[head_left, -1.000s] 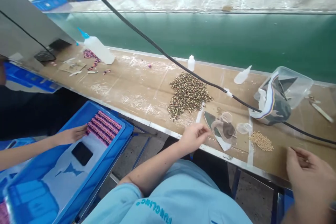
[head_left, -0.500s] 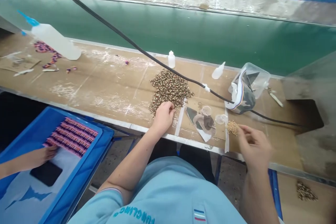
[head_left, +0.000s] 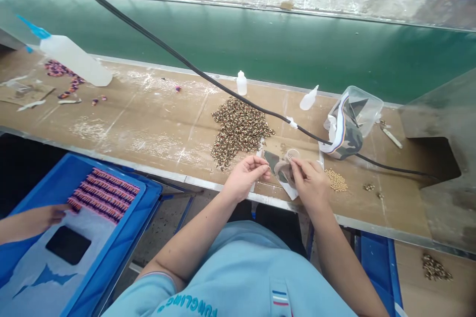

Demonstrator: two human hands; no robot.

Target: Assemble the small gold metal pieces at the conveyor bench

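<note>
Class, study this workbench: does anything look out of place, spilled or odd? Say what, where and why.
The white plastic squeeze bottle lies on its side at the left end of the bench, unlike the small upright bottle. A black cable also looks odd, running diagonally across the bench above the work area.

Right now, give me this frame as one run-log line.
left hand: over camouflage fabric | right hand: by clear cup | beads: piled nearby

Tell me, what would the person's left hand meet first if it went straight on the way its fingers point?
Probably the camouflage-print scrap right at the fingertips of the left hand. Depth is unclear, though: if the hand is above it, the right hand comes first.
</note>
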